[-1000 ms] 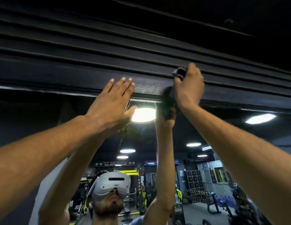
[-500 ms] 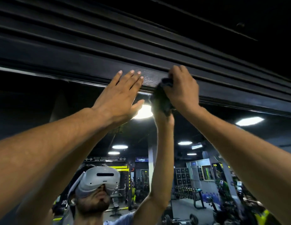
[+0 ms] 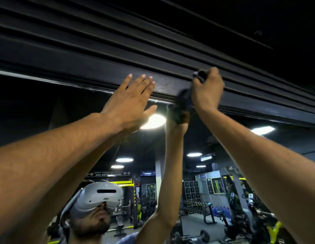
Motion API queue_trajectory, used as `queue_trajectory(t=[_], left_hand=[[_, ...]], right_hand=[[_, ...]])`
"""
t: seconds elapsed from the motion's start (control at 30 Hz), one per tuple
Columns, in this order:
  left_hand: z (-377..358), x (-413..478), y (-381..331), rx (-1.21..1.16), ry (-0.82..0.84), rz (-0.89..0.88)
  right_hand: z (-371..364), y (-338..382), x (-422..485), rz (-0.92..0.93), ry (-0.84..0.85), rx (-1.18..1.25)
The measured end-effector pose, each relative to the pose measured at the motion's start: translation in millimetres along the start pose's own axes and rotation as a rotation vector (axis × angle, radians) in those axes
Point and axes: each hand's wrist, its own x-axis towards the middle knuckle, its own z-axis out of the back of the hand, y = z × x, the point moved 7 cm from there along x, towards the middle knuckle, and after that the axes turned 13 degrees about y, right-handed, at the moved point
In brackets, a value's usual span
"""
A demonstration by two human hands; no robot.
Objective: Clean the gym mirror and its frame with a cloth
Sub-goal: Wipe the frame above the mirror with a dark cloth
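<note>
Both my arms are raised overhead to the top edge of the gym mirror point(image 3: 47, 120). My left hand point(image 3: 130, 101) lies flat with fingers straight and together, fingertips point(image 3: 142, 78) pressed against the black frame point(image 3: 82, 71) that runs along the top of the glass; the thumb is spread to the side, below the frame's lower edge. My right hand point(image 3: 207, 90) is curled around a dark cloth point(image 3: 184, 97), holding it bunched against the same frame, just to the right of my left hand, the two hands near but apart. One end of the cloth sticks out above my knuckles at the frame's upper groove; the rest hangs beneath the palm across the frame's lower edge (the fabric is blurred, so I cannot tell its exact shape). Above the frame, black horizontal slats point(image 3: 153, 32) continue upward. The glass below reflects my raised arms, a white headset point(image 3: 98, 196), a round ceiling light point(image 3: 154, 121) directly beneath the hands, and weight racks point(image 3: 195, 205) farther back.
</note>
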Motion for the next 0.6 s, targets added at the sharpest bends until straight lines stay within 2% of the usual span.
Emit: queue_trajectory(t=[0.07,0.17,0.23,0.33,0.43,0.53,0.6], left_hand=[[0,-9,12,0.001,0.012,-0.016],[-1,-15,15,0.0,0.008,-0.028],[-2,-15,14,0.002,0.014,-0.024],[0,-15,13,-0.022,0.025,-0.033],[3,-16,11,-0.024,0.045,-0.041],[0,-22,12,0.003,0.046,-0.043],[-4,-27,15,0.03,0.036,-0.059]], right_hand=[[3,-9,4,-0.117,-0.01,-0.103],[-23,11,0,-0.112,0.1,-0.081],[-41,38,-5,-0.018,0.141,-0.038],[-67,77,-18,0.293,0.277,-0.057],[-67,82,-37,0.514,0.288,-0.263],[-56,62,-47,0.548,0.244,-0.492],[-42,41,-47,0.418,0.182,-0.495]])
